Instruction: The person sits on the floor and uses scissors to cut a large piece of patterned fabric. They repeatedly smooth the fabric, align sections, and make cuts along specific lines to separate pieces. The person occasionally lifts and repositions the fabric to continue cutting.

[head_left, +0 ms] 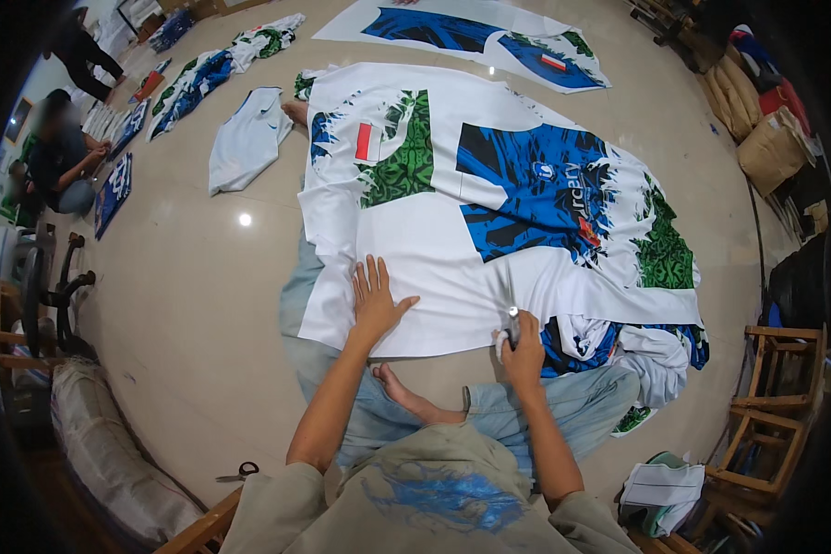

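**Printed fabric sheet across your lap, scissors at its near edge**

Far to your left, another person [60,157] sits on the floor among small blue-and-white printed pieces [115,189], well apart from you. Closer in on that side a white sack [111,457] lies along the floor, and a pair of dark-handled scissors [240,473] rests on the tiles just beside your left elbow. A plain white cut piece [246,138] lies on the floor further up, near the top left corner of the big sheet.

Your left hand [376,300] lies flat on the large printed fabric sheet [434,268], fingers spread and palm down, its grip open and pressing the white part near the sheet's near left corner. The sheet itself is spread over your legs and the floor in front of you, white with green, blue and black patterns and a small red patch toward its upper left.

Your right hand [523,355] is at the sheet's near edge, its grip closed around the cutting scissors [512,323], whose blades point up into the white fabric. Just right of that hand, bunched printed fabric [619,346] hangs over your right knee. Further right stand a wooden stool [771,406] and, near it on the floor, a folded white cloth [660,485]
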Tool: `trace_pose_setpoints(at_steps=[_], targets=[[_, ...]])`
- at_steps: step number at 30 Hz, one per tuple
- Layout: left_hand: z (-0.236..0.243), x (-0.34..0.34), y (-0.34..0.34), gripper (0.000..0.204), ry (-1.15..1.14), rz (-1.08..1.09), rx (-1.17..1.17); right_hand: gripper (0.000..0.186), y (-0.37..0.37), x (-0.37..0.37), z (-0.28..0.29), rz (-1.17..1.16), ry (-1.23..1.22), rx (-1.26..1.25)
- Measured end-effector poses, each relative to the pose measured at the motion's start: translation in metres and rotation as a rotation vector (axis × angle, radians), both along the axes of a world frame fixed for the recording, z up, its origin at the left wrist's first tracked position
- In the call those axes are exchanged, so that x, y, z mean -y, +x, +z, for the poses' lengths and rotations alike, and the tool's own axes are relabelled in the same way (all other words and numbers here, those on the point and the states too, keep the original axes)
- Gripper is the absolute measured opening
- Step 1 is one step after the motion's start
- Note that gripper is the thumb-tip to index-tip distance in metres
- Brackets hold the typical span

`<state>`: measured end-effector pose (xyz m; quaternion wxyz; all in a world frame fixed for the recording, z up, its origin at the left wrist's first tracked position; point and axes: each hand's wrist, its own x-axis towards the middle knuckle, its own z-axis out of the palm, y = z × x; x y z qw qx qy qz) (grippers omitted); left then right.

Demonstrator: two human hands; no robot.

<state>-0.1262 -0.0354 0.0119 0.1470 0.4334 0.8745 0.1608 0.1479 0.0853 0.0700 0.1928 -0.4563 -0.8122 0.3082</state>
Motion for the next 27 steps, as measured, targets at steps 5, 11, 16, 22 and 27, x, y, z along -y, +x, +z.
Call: trace_pose_setpoints(at_steps=[5,11,16,22,27], targets=[[0.009,0.013,0.020,0.099,0.118,0.046,0.024,0.053,0.022,-0.023,-0.003,0.078,0.075,-0.022],[0.068,0.038,0.075,0.076,0.349,0.132,0.526,0.055,0.030,0.055,0.015,-0.007,-0.887,-0.530],[0.049,0.073,0.149,0.057,0.384,0.529,1.572,0.043,0.056,0.139,0.055,-0.247,-1.719,-0.883],[0.021,0.071,0.156,0.057,0.284,0.627,1.951,0.037,0.058,0.126,0.076,-0.502,-1.732,-0.843],[0.045,0.031,0.154,0.055,0.038,0.836,1.856,0.058,0.048,0.123,0.041,-0.372,-1.573,-0.773]])
